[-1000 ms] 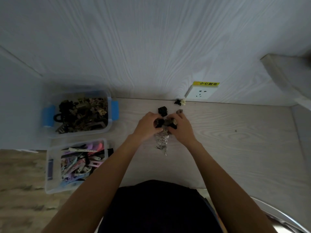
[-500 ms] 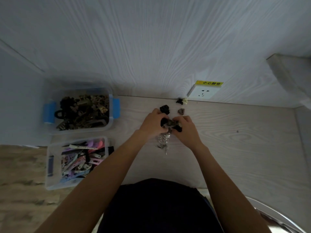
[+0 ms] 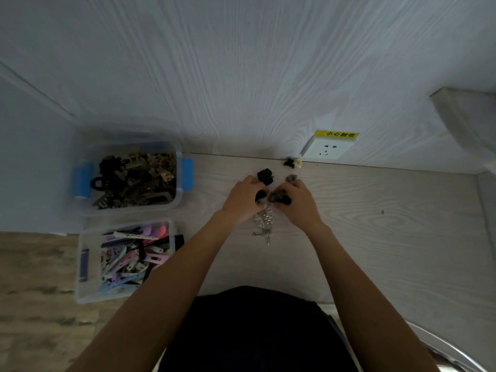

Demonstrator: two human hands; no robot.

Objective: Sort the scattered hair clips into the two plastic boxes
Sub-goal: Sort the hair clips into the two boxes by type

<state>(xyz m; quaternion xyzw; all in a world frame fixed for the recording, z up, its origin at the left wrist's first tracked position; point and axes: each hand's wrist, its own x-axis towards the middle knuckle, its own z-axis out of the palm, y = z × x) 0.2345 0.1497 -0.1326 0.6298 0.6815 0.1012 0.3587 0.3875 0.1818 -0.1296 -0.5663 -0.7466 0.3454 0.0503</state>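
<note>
Two hands work at the counter's [image 3: 375, 237] centre: left hand [image 3: 245, 201] curls on a black claw clip [image 3: 261, 195], right hand [image 3: 296, 204] grips several dark clips [image 3: 280, 197]. Loose clips remain at 12 o'clock [image 3: 265, 175] and silver pins [image 3: 264, 224] at 6 o'clock. Step judged: gathering. Next, carry the load toward 9 o'clock, to the dark-clip box [image 3: 134, 178], not the pastel box [image 3: 126, 259].

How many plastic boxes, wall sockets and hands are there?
Clear plastic boxes: 2, the far box of dark claw clips and the near box of pastel flat clips
White wall sockets: 1
Hands: 2, left hand and right hand
Total: 5
</note>
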